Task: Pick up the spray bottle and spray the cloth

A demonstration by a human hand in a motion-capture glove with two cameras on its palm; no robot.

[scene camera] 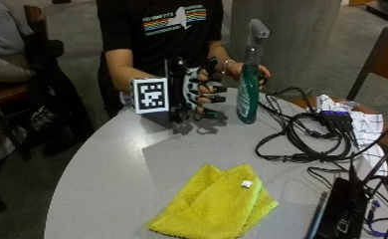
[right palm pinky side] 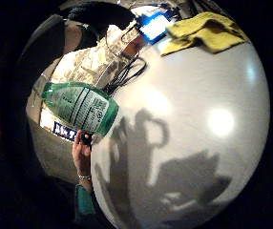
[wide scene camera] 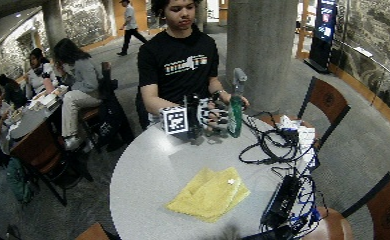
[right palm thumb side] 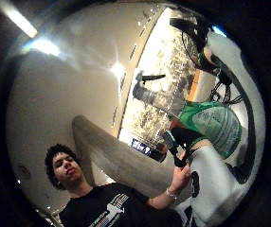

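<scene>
A green spray bottle [scene camera: 248, 92] with a grey trigger head stands upright on the grey round table [scene camera: 114, 164], near the person's edge. The person's bare left hand [scene camera: 263, 73] holds it from behind. My gloved right hand [scene camera: 202, 93] hovers just left of the bottle, fingers spread toward it, with a small gap between fingertips and bottle. The palm views show the bottle [right palm pinky side: 81, 107] [right palm thumb side: 212, 124] close by, with the bare hand [right palm pinky side: 81, 153] at its neck. A crumpled yellow cloth [scene camera: 214, 201] lies on the table's near side, well apart from the bottle.
Black cables [scene camera: 306, 134] loop to the right of the bottle and run to a black device [scene camera: 343, 209] at the table's right edge. A white checked cloth [scene camera: 359, 119] lies beyond them. A chair [scene camera: 379, 59] and a concrete pillar [scene camera: 293, 30] stand behind.
</scene>
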